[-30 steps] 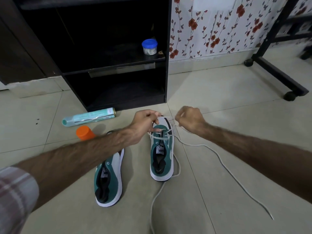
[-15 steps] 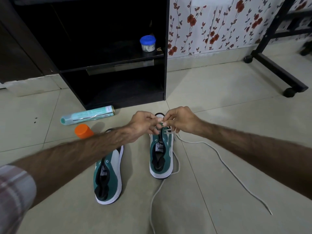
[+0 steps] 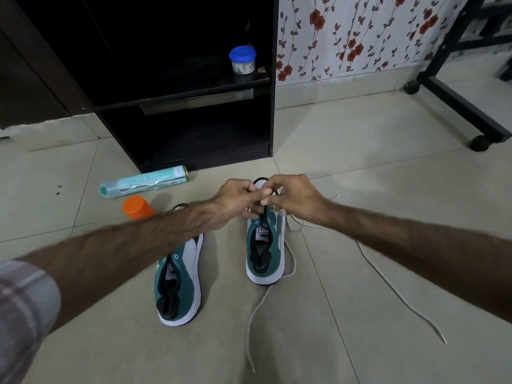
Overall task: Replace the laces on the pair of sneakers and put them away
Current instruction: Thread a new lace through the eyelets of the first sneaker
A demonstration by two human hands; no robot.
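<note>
Already crowded: black shelf unit ahead, unlaced left sneaker beside the right sneaker. Your left hand and right hand pinch the white lace at its toe-end eyelets. Loose tails may snag underfoot, probably yanking out a threaded row.
</note>
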